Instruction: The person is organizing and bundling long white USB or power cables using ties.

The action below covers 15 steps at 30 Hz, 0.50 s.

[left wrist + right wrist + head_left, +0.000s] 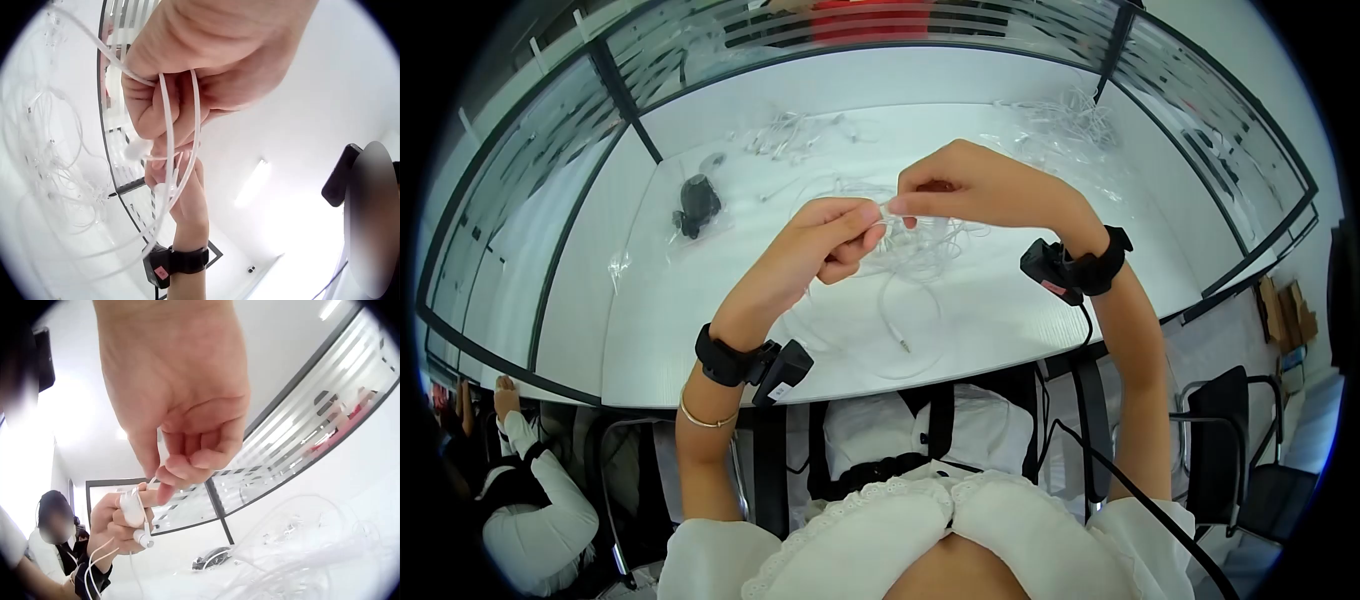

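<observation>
My left hand (825, 238) grips a white cable (167, 119), whose strands loop down from the curled fingers in the left wrist view. Held against those fingers is a smooth white plug-like piece (132, 507), with a small white cable end (144, 539) just below it. Fingertip to fingertip with the left, my right hand (980, 190) pinches a thin stretch of the white cable between thumb and forefinger. Both hands are raised over a tangle of white cables (925, 250) on the white table (690, 340). One plug end (902, 345) lies toward the near edge.
Black bagged items (698, 205) lie at the left of the table. More white cables and clear bags (1080, 120) sit at the back right, others (785, 132) at the back left. Low white partitions with glass tops (870, 75) enclose the table. Another person (535, 500) sits at lower left.
</observation>
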Available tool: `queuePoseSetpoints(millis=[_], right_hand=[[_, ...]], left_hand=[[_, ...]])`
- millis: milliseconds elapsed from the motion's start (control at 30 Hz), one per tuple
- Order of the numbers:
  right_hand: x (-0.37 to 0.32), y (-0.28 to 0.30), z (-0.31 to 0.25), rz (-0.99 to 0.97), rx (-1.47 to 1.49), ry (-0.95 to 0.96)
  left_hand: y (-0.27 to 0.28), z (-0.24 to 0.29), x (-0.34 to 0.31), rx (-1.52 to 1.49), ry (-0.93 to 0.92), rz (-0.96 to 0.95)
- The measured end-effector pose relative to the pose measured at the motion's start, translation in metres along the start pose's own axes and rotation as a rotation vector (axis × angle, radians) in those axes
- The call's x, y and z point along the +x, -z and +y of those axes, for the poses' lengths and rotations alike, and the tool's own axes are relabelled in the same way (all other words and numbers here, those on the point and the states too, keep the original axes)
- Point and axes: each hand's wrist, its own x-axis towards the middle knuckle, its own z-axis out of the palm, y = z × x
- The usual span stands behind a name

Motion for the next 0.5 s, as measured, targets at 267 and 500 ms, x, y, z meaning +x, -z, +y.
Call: queuePoseSetpoints(millis=[267,500], right_hand=[[0.005,-0.013,0.01,0.191,0.11,0.093],[0.033,-0.049,0.006,0.223,0.197,0.037]], left_hand=[[-0.002,-0.001,0.001,0.108,-0.076,0.172],[-0.005,-0.01,0.007,0.29,-0.167,0.358]])
